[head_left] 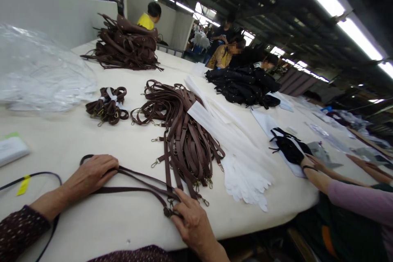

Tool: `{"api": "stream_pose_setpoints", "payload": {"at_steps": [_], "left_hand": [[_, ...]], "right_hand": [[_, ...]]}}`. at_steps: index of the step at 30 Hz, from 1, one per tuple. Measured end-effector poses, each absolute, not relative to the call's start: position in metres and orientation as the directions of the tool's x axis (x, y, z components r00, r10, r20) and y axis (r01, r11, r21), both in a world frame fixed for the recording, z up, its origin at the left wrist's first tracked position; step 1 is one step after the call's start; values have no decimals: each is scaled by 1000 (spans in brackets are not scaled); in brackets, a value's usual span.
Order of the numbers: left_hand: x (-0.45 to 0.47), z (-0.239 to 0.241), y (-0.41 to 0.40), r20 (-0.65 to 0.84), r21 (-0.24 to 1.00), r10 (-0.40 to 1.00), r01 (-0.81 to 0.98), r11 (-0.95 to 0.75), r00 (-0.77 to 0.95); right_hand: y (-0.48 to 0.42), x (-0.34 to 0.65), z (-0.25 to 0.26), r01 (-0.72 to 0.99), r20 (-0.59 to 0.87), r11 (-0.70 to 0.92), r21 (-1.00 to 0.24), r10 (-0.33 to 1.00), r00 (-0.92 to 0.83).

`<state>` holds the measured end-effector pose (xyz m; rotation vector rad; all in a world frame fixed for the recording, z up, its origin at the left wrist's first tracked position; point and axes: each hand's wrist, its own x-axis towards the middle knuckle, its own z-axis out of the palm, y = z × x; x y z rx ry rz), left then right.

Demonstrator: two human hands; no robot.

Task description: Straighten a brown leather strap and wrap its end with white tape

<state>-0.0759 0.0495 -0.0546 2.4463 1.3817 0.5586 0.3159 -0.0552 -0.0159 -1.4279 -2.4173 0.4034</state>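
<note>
Nearest, one brown strap (135, 184) lies folded into a long flat loop on the white table (70, 139), running between two hands. The left hand (90, 176) rests palm down on the loop's bend, fingers curled together over it. The right hand (192, 221) presses the other end flat, fingers pinching where the metal clasps meet. The strap is thin, dark brown, leather-like, with small brassy hardware at the right end.

A black cord with one yellow tag (23, 185) curves at the left edge, beside one small white pad (10, 149).

Just beyond lies one large pile of loose brown straps (181, 131), too many to count, with a fan of white paper strips (239, 159) beside it. One small tied bundle of straps (107, 105) sits left of the pile.

To the right, a co-worker's hand (310, 161) touches one black bag (288, 145).

Farther off: one sheet of clear plastic (39, 69), one heap of brown bags (125, 43), one heap of black goods (242, 84). Four people work in the background.
</note>
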Motion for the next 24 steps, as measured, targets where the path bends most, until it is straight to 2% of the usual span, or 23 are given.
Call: {"api": "stream_pose_setpoints", "payload": {"at_steps": [3, 6, 8, 11, 13, 18, 24], "left_hand": [[-73, -47, 48, 135, 428, 854, 748, -508, 503], [-77, -34, 49, 105, 466, 851, 731, -499, 514], [-85, -22, 50, 128, 554, 903, 726, -408, 409], [-101, -1, 48, 176, 699, 973, 677, -230, 149], [-110, 8, 43, 182, 717, 977, 665, -207, 108], [-114, -2, 14, 119, 516, 938, 786, -340, 327], [-98, -21, -12, 22, 379, 956, 882, -279, 293]], "right_hand": [[-52, 318, -19, 835, 69, 378, -399, 921, -384], [-47, 318, -23, 839, 72, 385, -384, 919, -388], [-45, 319, -25, 833, 112, 421, -358, 905, -410], [-43, 320, -27, 819, 168, 480, -313, 877, -449], [-43, 320, -27, 809, 200, 511, -292, 859, -470], [-41, 321, -27, 797, 237, 541, -269, 839, -490], [-42, 320, -29, 812, 199, 510, -285, 860, -470]]}}
